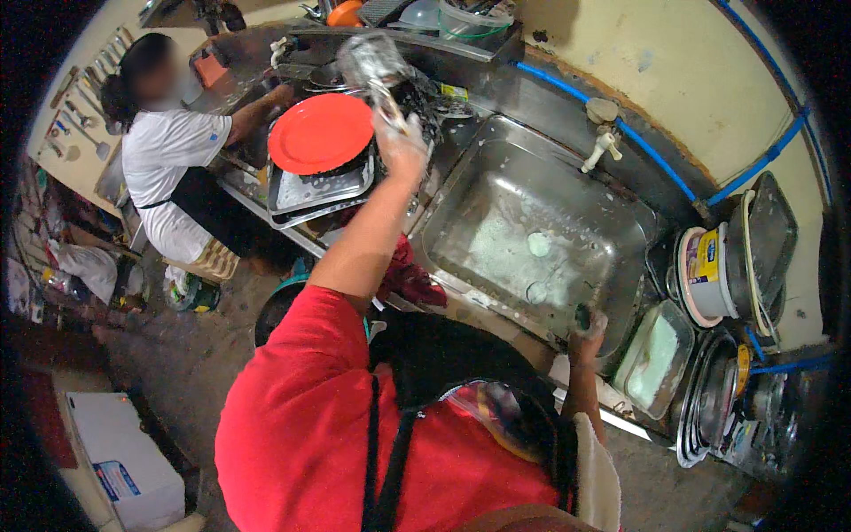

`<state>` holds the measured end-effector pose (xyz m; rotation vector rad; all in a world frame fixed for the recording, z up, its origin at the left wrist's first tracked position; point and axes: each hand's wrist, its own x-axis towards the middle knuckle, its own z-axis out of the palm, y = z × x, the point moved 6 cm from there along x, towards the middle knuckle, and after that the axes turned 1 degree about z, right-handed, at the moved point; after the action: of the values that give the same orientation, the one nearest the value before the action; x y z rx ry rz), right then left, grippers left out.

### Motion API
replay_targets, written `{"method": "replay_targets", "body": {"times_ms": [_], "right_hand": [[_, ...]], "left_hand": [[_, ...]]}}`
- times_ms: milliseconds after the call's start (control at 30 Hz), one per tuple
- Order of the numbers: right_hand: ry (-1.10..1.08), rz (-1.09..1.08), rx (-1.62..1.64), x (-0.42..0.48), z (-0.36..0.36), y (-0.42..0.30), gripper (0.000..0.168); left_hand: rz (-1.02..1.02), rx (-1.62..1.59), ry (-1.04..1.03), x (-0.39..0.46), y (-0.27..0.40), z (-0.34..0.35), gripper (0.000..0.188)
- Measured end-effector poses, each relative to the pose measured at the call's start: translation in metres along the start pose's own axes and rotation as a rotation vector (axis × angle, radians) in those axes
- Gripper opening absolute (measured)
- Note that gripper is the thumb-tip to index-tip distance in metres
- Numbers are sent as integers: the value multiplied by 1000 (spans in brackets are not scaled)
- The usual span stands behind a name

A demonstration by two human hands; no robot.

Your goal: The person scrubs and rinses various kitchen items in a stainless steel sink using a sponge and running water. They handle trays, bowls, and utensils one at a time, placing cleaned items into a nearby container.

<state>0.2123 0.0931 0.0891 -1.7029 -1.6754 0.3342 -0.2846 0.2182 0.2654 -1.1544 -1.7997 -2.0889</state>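
My left hand (pixel 404 151) reaches to the upper left and grips the handle of a soapy metal saucepan (pixel 373 58). The pan is raised and slightly blurred. Beside it, an orange-red plate (pixel 320 133) lies on stacked metal trays (pixel 319 189). My right hand (pixel 594 330) is at the near right edge of the stainless steel sink (pixel 459 219), fingers closed around what looks like a dark green scouring pad (pixel 582 316). Foamy water and a pale round piece (pixel 538 244) are in the basin. To the right of this hand stands a rectangular container (pixel 655 362) holding pale green suds.
A co-worker (pixel 176 153) in a white shirt works at the counter on the left. A tap (pixel 602 151) juts over the sink's far side. Stacked tubs and pans (pixel 711 272) crowd the right end. Dark red cloth (pixel 412 279) hangs at the front edge.
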Motion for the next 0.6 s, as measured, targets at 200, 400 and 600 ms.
{"method": "replay_targets", "body": {"times_ms": [200, 400, 600], "right_hand": [[-51, 75, -165, -21, 9, 22, 40], [-86, 239, -106, -24, 14, 30, 41], [-25, 377, 319, -13, 19, 40, 40]], "left_hand": [[75, 811, -409, 133, -73, 40, 31], [-568, 29, -497, 203, -162, 83, 32], [357, 411, 60, 146, 2, 50, 22]]}}
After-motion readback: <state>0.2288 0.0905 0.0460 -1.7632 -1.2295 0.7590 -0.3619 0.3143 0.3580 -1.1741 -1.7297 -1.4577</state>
